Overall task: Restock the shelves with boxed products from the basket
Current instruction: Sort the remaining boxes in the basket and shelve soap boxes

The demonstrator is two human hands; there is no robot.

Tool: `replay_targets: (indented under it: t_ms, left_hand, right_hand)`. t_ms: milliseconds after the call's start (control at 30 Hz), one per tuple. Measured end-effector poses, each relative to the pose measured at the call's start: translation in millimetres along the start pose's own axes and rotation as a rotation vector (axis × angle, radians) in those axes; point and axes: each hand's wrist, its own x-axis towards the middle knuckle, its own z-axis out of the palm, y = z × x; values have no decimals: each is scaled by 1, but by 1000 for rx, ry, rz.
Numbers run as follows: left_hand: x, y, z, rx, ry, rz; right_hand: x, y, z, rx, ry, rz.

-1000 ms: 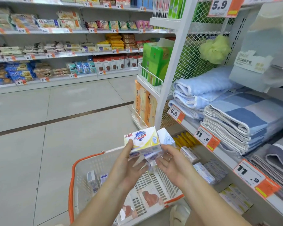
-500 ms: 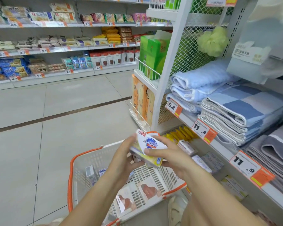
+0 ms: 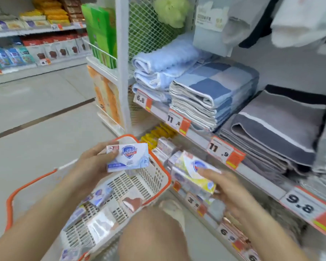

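My left hand (image 3: 91, 162) holds a white and blue soap box (image 3: 128, 157) over the white basket with orange rim (image 3: 159, 167). My right hand (image 3: 225, 187) grips a yellow and white soap box (image 3: 193, 173) at the front of the low shelf (image 3: 191, 199), close to the boxes that stand there. Several more boxed products (image 3: 100, 195) lie in the basket, which sits on the floor by my knee (image 3: 151, 234).
Above the low shelf, a shelf carries folded blue towels (image 3: 213, 87) and grey towels (image 3: 277, 127), with orange price tags (image 3: 224, 151) along its edge. A white upright post (image 3: 122, 63) stands at the shelf's left end. Open tiled floor (image 3: 36, 129) lies to the left.
Both hands held the boxes together over the basket. Now they have split: the left keeps the blue box, the right has carried the yellow box to the low shelf. The view moved closer.
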Motion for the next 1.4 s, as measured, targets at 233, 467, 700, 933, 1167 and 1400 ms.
replay_targets:
  t_ms: [233, 467, 700, 933, 1167, 1400]
  left_hand:
    - [41, -51, 40, 56, -3, -168]
    - [62, -66, 42, 104, -9, -205]
    - [66, -73, 36, 94, 15, -228]
    - [61, -64, 49, 101, -61, -155]
    - [57, -73, 86, 268, -298, -88]
    - [101, -94, 128, 907, -382, 59]
  right_hand:
    - [52, 117, -59, 77, 337, 140]
    - [119, 129, -63, -732, 346, -152]
    - [134, 142, -58, -906, 313, -124]
    - [109, 113, -36, -892, 335, -274]
    - [66, 45, 13, -274, -257, -256]
    - [89, 44, -26, -326, 143, -240]
